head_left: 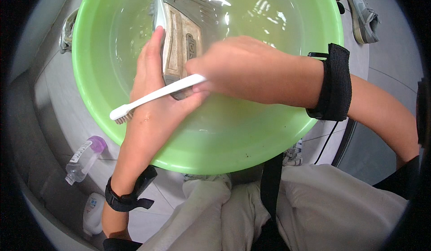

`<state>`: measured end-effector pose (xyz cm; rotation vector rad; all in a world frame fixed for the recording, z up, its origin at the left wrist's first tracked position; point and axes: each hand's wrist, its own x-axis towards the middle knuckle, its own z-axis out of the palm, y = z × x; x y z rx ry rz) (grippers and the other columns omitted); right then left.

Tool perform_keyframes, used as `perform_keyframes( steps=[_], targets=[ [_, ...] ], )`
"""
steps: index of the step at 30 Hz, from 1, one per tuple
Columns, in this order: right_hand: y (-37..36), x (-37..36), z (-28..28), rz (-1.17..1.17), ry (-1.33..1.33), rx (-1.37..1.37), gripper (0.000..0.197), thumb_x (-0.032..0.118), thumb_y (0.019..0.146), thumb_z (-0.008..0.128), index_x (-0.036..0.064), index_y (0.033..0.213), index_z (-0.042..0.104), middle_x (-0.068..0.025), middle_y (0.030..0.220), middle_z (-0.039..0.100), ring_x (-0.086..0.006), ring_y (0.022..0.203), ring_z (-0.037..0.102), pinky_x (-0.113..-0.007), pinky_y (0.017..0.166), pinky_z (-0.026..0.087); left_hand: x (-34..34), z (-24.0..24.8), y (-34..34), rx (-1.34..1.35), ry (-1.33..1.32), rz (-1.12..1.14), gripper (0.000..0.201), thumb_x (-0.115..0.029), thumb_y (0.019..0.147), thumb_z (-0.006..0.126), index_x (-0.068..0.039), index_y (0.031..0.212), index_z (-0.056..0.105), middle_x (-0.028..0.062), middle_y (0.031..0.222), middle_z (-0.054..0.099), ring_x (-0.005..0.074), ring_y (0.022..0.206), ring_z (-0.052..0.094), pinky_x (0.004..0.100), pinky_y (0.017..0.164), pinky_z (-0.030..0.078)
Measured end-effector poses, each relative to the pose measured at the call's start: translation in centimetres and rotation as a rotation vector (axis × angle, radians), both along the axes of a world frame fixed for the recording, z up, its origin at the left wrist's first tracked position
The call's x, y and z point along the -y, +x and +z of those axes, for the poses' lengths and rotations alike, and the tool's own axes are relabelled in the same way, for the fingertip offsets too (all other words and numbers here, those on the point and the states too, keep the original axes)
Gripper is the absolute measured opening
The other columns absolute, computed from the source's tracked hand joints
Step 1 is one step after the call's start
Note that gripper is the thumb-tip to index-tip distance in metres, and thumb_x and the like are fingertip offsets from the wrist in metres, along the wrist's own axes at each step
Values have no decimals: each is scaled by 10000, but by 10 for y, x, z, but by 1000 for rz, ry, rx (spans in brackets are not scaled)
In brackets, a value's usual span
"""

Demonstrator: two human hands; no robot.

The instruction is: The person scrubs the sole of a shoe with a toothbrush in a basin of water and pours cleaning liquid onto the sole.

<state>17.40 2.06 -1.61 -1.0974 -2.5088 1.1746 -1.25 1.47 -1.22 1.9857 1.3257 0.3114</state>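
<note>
A shoe lies sole up in a large green basin holding cloudy yellowish water. Its heel part is pale brown and dirty; the front of the sole is grey and dips into the water. My left hand is closed around the heel end, thumb on one side and fingers along the other. Slightly blurred, my right hand grips a white toothbrush by the handle's end. The brush head, bristles down, hangs over my left wrist, away from the sole.
Left of the basin lie a clear bottle with a purple base and a white bottle. Other shoes stand on the tiled floor, a grey one at far right and one at left. My knees are against the near rim.
</note>
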Motion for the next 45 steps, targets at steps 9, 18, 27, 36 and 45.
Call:
perform_keyframes(
  steps=[9,18,27,36,45],
  targets=[
    [35,4,51,-344,186,-49,236,178,879,548,-5,1012,483,-110,763,528,-182,660,537,-309,589,427,-5,-9,-12,-17,47,-49,778,-177,726,704,-6,1361,287,208,1301,407,319,1194,420,378,979,349],
    [71,59,88,-307,59,589,201,-24,788,512,11,977,453,-152,734,521,-331,622,550,-389,559,449,-5,-2,-2,-59,108,-71,640,-169,787,624,-14,1334,329,252,1281,403,407,1148,435,402,963,364],
    [56,63,77,-152,142,247,206,-24,670,558,-1,862,489,-112,690,479,-275,616,551,-350,522,451,-13,5,-1,-200,320,-401,540,-75,727,627,-69,1247,483,217,1422,231,371,1293,286,414,1046,277],
    [61,63,72,-129,165,367,178,11,714,547,6,880,485,-115,723,506,-273,681,580,-340,553,476,-9,7,4,-221,293,-401,607,-199,618,748,-69,1172,538,224,1413,243,389,1273,306,431,1028,314],
    [55,61,58,-252,138,627,163,35,718,559,39,864,487,-85,736,531,-244,680,597,-325,572,498,2,3,19,-305,369,-338,860,-197,539,801,-108,1297,404,244,1369,292,438,1198,362,449,962,371]
  ],
)
